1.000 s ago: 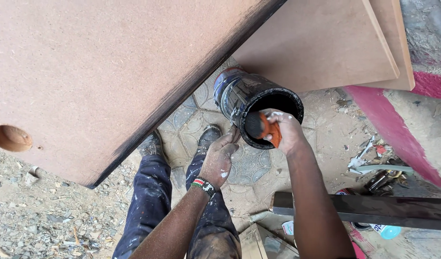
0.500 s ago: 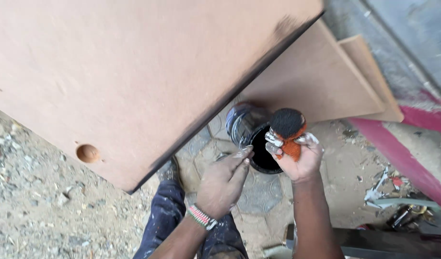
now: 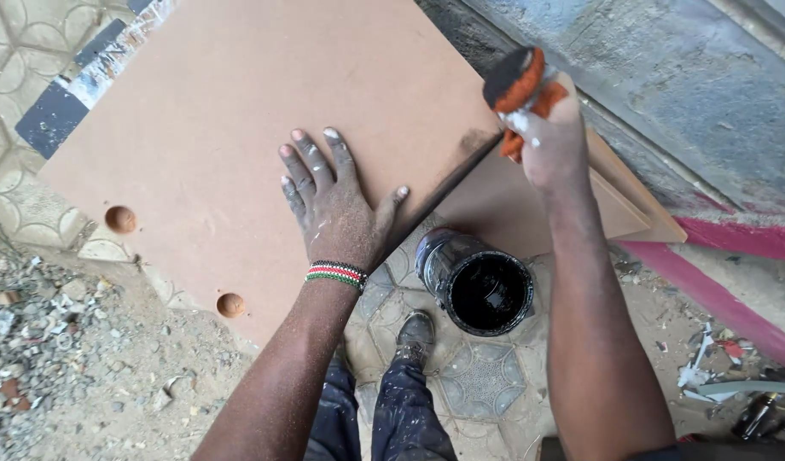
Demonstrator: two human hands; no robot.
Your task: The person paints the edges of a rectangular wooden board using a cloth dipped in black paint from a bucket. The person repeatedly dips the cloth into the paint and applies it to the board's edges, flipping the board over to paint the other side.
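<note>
Left hand [image 3: 331, 201] lies flat, fingers spread, on brown board [image 3: 239, 128]. Right hand [image 3: 550, 141] grips orange, black-stained cloth [image 3: 519, 81] above board edge. Open black paint can [image 3: 478, 283] below.

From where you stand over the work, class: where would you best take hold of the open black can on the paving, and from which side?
Grip the black can around its round side wall, probably coming from the right, where the paving lies bare. Its mouth is open and looks dark with liquid, so keep fingers off the rim; the brown board crowds its upper left. No handle shows.
</note>
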